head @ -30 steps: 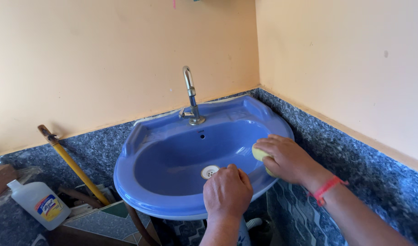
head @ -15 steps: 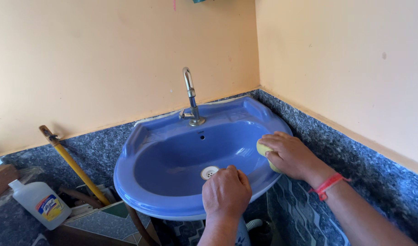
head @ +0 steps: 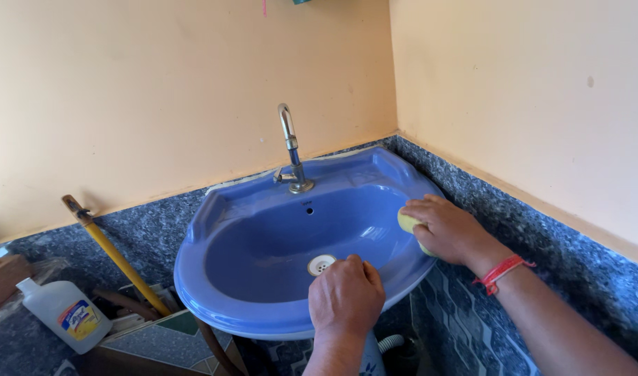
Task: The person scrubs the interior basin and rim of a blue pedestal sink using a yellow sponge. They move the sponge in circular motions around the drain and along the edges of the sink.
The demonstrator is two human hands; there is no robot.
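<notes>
The right hand (head: pixel 450 232) is gripping a yellow sponge (head: pixel 407 223) against the sink (head: pixel 214 306) rim (right side); the left hand (head: pixel 345 294) is clasping the near rim.

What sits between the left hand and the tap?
Head view: the round metal drain, then bare blue basin with a small overflow hole, lie between left hand and tap.

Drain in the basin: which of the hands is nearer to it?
Left. The left hand grips the sink's front rim beside the drain; the right hand presses a yellow sponge on the right rim.
</notes>
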